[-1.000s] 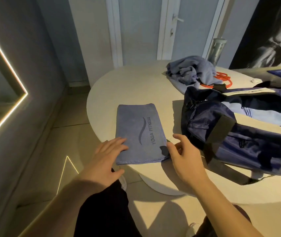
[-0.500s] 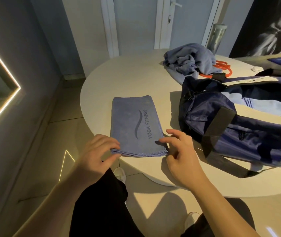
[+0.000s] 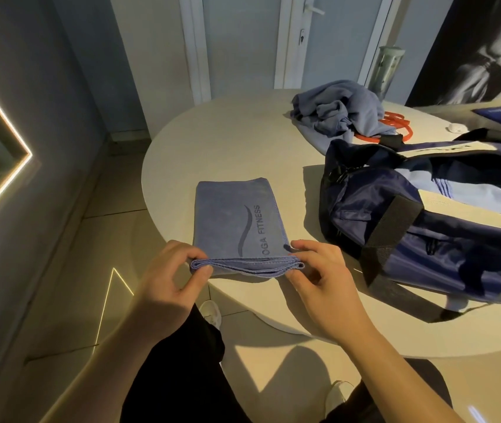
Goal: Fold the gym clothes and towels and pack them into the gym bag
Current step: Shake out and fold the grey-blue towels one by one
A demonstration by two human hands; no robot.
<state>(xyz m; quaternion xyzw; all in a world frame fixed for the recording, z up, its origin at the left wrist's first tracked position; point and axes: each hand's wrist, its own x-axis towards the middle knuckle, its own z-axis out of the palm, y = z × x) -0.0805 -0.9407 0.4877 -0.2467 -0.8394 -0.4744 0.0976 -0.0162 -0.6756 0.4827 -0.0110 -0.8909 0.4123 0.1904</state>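
Gym bag [image 3: 365,209] cut off at right edge; towel [image 3: 230,215] print's first letter hidden behind its raised near edge.

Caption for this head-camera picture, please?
Left hand and right hand pinch the near corners of a folded towel beside the gym bag.

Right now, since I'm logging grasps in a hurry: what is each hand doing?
Left hand: pinching the near left corner of the folded yoga towel.
Right hand: pinching the same towel's near right corner.
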